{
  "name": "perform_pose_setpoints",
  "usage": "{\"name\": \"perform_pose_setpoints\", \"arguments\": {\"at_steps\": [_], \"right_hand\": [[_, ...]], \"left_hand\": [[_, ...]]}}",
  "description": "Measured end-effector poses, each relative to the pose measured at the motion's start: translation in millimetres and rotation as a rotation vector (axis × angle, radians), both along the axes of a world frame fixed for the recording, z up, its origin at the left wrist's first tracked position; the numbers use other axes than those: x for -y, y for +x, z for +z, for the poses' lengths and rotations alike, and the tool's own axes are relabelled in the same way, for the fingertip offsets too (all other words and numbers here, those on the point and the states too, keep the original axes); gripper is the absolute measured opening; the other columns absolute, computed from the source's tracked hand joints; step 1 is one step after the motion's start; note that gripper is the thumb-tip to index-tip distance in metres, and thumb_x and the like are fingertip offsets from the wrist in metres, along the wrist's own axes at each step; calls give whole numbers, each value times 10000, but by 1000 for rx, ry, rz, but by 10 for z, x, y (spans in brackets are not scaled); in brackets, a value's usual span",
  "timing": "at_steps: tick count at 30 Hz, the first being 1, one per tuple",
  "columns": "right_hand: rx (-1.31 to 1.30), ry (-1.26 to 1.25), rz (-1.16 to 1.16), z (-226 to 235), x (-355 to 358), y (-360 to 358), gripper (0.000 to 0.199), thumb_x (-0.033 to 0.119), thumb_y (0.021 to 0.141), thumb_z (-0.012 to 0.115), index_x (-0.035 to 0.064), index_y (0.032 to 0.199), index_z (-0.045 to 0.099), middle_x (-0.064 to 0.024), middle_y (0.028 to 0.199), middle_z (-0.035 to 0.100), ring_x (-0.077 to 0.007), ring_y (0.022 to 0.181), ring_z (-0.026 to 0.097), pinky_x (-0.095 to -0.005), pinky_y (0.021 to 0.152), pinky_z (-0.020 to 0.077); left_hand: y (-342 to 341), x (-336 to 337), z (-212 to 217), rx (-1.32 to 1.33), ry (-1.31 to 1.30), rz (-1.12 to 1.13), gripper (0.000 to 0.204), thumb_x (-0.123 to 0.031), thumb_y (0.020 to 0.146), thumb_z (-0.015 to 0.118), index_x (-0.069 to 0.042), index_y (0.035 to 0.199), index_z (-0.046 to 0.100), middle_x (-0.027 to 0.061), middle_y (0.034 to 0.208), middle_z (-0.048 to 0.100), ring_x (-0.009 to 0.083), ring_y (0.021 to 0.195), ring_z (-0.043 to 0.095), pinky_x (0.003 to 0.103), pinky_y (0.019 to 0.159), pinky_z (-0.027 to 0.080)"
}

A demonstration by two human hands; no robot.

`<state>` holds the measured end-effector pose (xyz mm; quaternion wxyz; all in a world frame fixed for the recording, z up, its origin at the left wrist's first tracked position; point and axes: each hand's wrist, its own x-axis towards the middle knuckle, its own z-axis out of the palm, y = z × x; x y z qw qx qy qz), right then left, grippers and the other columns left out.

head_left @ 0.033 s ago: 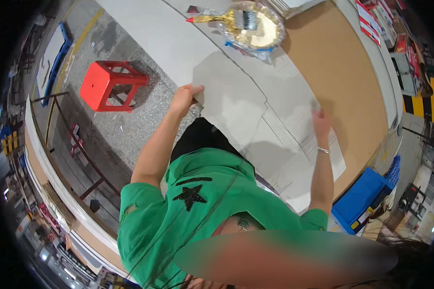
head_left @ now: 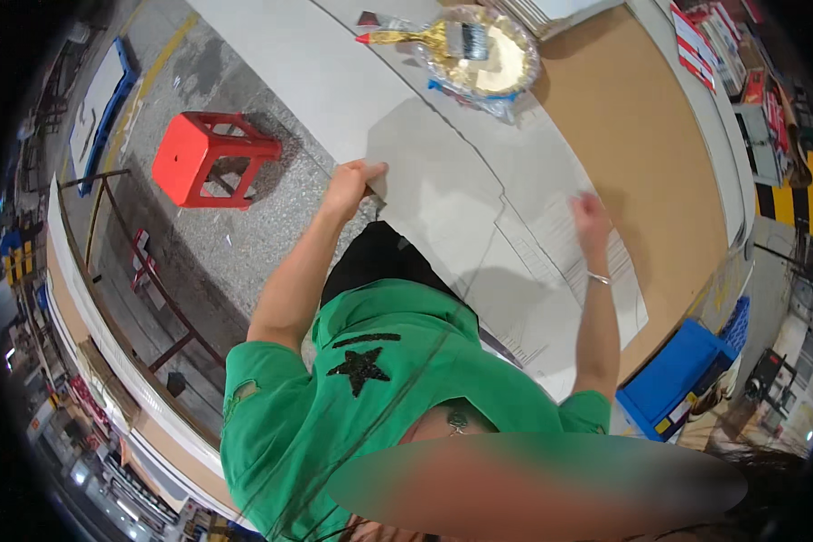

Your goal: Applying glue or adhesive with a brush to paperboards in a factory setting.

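Observation:
My left hand pinches the near left edge of a pale grey cardboard sheet, thumb on top. The sheet lies over other pale sheets with stepped edges on the table. Above the right part of those sheets is my right hand, its fingers curled closed; anything inside them is hidden. A fanned set of sheet edges shows close by my right wrist. Farther off sits a plastic-lined bowl of cream-coloured paste, with a paintbrush with a yellow and red handle lying across it.
Brown board covers the table's right side, with a stack of boards at the far edge. A red plastic stool stands on the floor at left. A blue crate is at lower right.
My right hand has shifted slightly left and shows less blur. My left hand stays on the sheet's edge. The whole view has moved a little.

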<state>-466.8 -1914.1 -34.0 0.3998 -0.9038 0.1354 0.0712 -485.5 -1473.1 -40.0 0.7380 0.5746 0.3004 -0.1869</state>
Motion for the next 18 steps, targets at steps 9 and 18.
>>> {"name": "perform_pose_setpoints", "arguments": {"at_steps": [9,18], "right_hand": [[-280,316,427,311,-2041,898,294,264,754,669,-3,858,605,-26,762,582,-98,694,499,-244,636,413],[-307,176,409,96,-2243,913,261,227,729,678,20,691,523,35,613,414,-75,587,359,-250,526,327]], "left_hand": [[-95,-5,218,92,86,-150,219,-217,778,658,-7,832,622,-6,660,512,106,581,474,285,513,408],[-98,27,-273,-149,420,239,725,-446,769,621,162,1123,448,233,1099,550,259,986,544,325,855,417]]}}
